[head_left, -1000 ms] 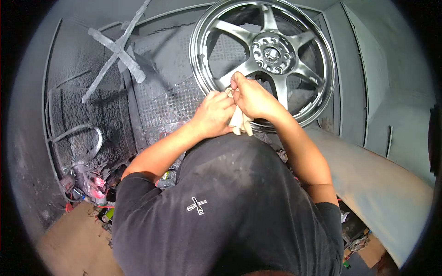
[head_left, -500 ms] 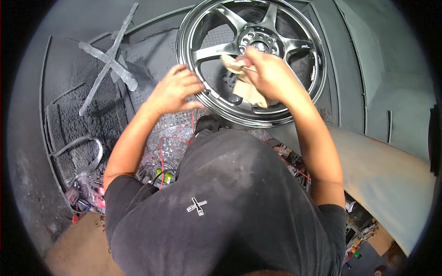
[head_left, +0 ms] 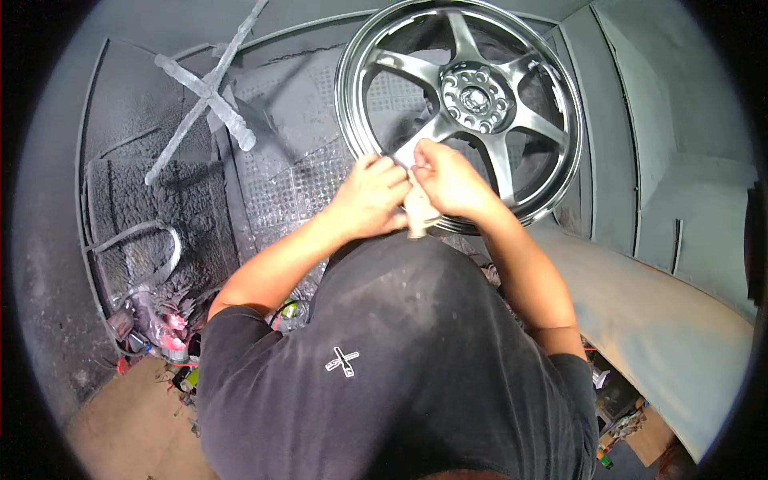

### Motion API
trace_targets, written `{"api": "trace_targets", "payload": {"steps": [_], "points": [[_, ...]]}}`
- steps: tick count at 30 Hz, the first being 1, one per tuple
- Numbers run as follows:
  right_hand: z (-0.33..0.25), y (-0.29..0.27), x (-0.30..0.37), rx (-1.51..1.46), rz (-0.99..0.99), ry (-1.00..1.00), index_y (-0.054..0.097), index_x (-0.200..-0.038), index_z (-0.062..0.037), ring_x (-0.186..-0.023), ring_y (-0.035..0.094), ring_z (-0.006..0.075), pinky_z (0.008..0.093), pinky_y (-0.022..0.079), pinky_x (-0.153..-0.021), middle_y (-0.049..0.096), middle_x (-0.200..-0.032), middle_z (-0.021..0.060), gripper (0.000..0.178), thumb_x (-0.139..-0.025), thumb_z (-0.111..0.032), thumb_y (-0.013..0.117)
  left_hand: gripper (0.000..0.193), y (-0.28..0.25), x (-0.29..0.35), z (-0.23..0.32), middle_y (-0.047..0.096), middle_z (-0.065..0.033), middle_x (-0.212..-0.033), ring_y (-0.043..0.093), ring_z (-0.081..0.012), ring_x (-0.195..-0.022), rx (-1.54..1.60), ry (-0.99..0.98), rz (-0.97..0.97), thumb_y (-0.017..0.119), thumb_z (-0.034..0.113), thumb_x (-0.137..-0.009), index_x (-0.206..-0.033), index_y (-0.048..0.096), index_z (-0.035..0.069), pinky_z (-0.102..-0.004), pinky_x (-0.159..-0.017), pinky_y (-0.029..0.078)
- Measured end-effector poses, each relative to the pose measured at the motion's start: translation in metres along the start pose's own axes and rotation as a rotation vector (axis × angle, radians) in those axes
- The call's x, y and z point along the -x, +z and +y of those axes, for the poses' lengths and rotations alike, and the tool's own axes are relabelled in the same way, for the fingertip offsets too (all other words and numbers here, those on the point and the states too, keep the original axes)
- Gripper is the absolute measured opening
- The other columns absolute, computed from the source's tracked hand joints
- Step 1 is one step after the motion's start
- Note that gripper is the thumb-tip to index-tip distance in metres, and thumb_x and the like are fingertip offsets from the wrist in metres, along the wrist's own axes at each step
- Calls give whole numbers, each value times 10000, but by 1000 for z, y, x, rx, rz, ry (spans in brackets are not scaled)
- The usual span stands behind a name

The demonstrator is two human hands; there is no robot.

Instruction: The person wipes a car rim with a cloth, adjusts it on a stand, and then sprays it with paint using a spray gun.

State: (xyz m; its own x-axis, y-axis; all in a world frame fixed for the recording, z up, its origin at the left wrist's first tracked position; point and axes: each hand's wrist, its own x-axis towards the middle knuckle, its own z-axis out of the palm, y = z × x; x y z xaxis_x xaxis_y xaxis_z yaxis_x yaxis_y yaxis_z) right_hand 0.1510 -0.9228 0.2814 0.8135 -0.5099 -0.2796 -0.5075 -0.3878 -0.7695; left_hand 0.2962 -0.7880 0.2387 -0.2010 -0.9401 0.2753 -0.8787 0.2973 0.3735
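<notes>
A dark, shiny multi-spoke car wheel (head_left: 478,98) faces up in front of me, its centre hub and bolt holes showing. My left hand (head_left: 373,196) is closed on its near-left rim, thumb toward me. Pinched in my right hand (head_left: 454,182), just beside the left, is a crumpled cream cloth (head_left: 421,214). The cloth hangs over the near edge of the wheel, at the outer end of a spoke. Some of the fingertips of both hands are hidden where they come together.
Left of the wheel stands a grey-coated cross-shaped stand (head_left: 210,94). A rough dark mat (head_left: 160,208) with a curved hose-like strip lies nearer. To the right is a large tan panel (head_left: 640,296). Clutter covers the floor at both sides, with a cardboard sheet (head_left: 136,416) at lower left.
The right hand and cloth have come from near the hub down to the near rim. My left hand has moved right beside them. The wheel's spokes appear turned and the wheel sits farther right.
</notes>
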Motion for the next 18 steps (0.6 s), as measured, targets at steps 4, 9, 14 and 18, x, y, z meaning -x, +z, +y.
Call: {"api": "trace_targets", "payload": {"steps": [4, 9, 14, 18], "points": [[49, -43, 21, -198, 349, 126, 497, -890, -7, -731, 556, 213, 360, 471, -685, 548, -781, 105, 130, -909, -112, 572, 427, -2, 0, 16, 649, -1, -983, 593, -198, -990, 73, 19, 8, 787, 468, -760, -1013, 709, 134, -458, -1005, 396], [-3, -75, 27, 95, 397, -67, 545, -920, -31, -801, 659, 384, 442, 505, -712, 650, -852, 197, 114, -884, -114, 614, 487, -20, 7, -22, 661, -26, -1044, 601, -229, -1076, 23, 48, -15, 788, 504, -751, -1039, 708, 119, -509, -1061, 354], [14, -39, 24, 317, -3, -110, 586, -942, -65, -784, 669, 430, 500, 519, -691, 678, -800, 200, 86, -915, -145, 606, 562, -57, -7, -60, 629, -30, -1031, 589, -229, -1077, -95, 93, -58, 783, 561, -675, -1001, 695, 111, -501, -1070, 374], [11, -36, 47, -32, 16, -66, 598, -1007, -84, -876, 675, 428, 454, 525, -763, 678, -881, 193, 126, -936, -179, 640, 550, -65, -1, -70, 637, -23, -1096, 585, -229, -1140, -112, 52, -66, 783, 505, -698, -1090, 703, 128, -490, -1099, 363]]}}
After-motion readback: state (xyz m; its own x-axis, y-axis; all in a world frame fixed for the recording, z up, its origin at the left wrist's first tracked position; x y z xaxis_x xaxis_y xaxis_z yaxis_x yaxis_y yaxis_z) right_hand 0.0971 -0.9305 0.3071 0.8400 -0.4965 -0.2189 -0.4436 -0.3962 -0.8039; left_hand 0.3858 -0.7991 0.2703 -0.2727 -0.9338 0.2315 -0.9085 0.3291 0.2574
